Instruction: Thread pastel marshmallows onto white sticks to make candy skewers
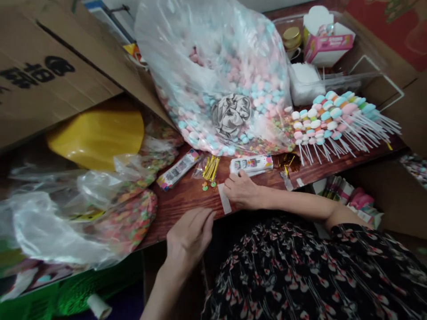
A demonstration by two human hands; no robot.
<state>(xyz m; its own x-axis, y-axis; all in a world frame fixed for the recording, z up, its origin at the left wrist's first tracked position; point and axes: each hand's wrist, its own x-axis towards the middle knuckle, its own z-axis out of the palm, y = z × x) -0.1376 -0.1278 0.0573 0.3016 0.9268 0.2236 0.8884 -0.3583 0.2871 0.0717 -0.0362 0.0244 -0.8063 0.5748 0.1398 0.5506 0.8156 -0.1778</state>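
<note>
My right hand (243,191) is at the table's front edge, its fingers curled down over the side of a flat whitish strip (224,198). What it pinches, if anything, is hidden. To its left, my left hand (189,233) hangs just off the edge with fingers bent and pressed together; I cannot make out anything in them. Just beyond the right hand lies a stack of printed white packets (251,164). Gold twist ties (211,168) and another printed packet (178,170) lie to its left. Small gummy rings (205,186) sit near the strip.
A big clear bag of pastel marshmallows (267,93) fills the back, a grey scrunchie (232,114) against it. Marshmallow skewers (333,118) are piled at right, before a clear bin (376,75). A bag of gummies (130,218) and a cardboard box (50,66) stand left.
</note>
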